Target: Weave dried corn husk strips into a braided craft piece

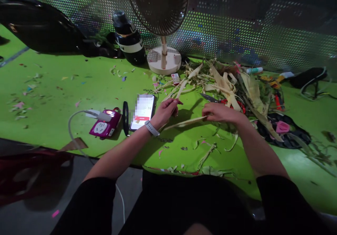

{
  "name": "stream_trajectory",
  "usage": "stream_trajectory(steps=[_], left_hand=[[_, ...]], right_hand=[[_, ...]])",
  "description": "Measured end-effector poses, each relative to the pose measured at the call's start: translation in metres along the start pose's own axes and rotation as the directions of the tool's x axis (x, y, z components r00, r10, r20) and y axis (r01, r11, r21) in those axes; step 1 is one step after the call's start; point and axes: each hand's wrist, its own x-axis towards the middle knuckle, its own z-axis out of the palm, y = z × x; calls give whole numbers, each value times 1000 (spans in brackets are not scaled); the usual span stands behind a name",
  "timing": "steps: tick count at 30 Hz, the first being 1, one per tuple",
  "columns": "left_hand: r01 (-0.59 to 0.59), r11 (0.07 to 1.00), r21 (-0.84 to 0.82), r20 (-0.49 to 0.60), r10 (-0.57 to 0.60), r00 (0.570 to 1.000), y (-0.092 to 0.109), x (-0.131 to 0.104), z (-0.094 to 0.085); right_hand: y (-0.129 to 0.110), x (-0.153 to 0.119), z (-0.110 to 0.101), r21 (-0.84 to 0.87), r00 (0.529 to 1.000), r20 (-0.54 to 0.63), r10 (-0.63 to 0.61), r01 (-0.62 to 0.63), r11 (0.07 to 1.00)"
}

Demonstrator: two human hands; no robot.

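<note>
My left hand (167, 111), with a pale watch band on the wrist, pinches a dry, straw-coloured leaf strip (181, 89) whose upper end rises toward the pile. My right hand (217, 112) has its fingers closed on the end of another pale strip (188, 123), which runs left toward the left hand. Just beyond the right hand lie scissors (209, 98) with red handles, partly covered by dry leaves. A heap of dried leaves and stems (223, 84) spreads behind and to the right of both hands.
A lit phone (142, 112) and a magenta power bank (105, 123) with a cable are on the left. Behind stand a fan (163, 60) and a dark bottle (129, 40) before a perforated panel. A black round tray (297, 131) holds a pink piece. Scraps litter the green table (100, 77).
</note>
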Motion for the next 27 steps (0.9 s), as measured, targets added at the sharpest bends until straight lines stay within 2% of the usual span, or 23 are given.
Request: stream_trajectory(steps=[2, 4, 6, 7, 8, 10, 11, 12, 13, 14, 15, 17, 18, 20, 22, 24, 25, 27], left_hand=[[-85, 996, -36, -103, 81, 991, 6, 4, -7], [-225, 972, -74, -251, 200, 947, 12, 8, -16], [-350, 935, -53, -349, 311, 884, 17, 9, -23], [-371, 928, 1, -331, 351, 876, 19, 9, -26], [-363, 927, 90, -256, 374, 891, 20, 9, -27], [-315, 884, 345, 61, 313, 948, 21, 7, -28], [-313, 827, 468, 244, 219, 945, 20, 6, -26], [-335, 759, 558, 398, 109, 911, 20, 5, -24], [-367, 699, 613, 506, 10, 863, 18, 3, -22], [-394, 660, 640, 568, -60, 821, 17, 2, -19], [-401, 648, 647, 597, -103, 796, 16, 1, -17], [-332, 706, 626, 588, -148, 795, 15, -1, -16], [-262, 758, 597, 565, -165, 809, 15, -3, -16], [-101, 865, 492, 515, -196, 834, 17, -4, -20], [42, 936, 349, 487, -220, 846, 19, -4, -24], [164, 977, 135, 467, -209, 860, 21, -2, -26], [201, 979, -19, 422, -174, 890, 21, 0, -25], [187, 926, -328, 263, -101, 959, 19, 4, -20]], right_hand=[[9, -6, -10, 94, 996, -79, 49, -41, 995], [18, -12, -17, 173, 962, -223, 158, -120, 978], [24, -14, -21, 314, 877, -363, 315, -203, 928], [25, -14, -21, 411, 824, -410, 391, -216, 886], [26, -12, -20, 512, 776, -438, 454, -199, 835], [24, -7, -16, 683, 711, -463, 530, -96, 724], [22, -5, -14, 736, 691, -469, 550, -38, 676], [18, -2, -12, 771, 688, -465, 557, 6, 636], [14, 0, -10, 794, 705, -448, 550, 31, 607], [8, 2, -7, 811, 753, -404, 520, 31, 585], [1, 3, -4, 821, 822, -330, 464, 7, 571], [-15, 6, 2, 820, 951, -112, 290, -76, 567], [-23, 7, 5, 810, 981, -10, 195, -107, 577], [-36, 9, 10, 802, 990, 111, 83, -139, 581], [-42, 11, 14, 828, 988, 140, 61, -151, 541], [-42, 14, 16, 882, 989, 92, 118, -136, 451], [-40, 15, 17, 913, 984, 45, 170, -110, 393], [-34, 20, 21, 964, 950, -60, 307, -24, 265]])
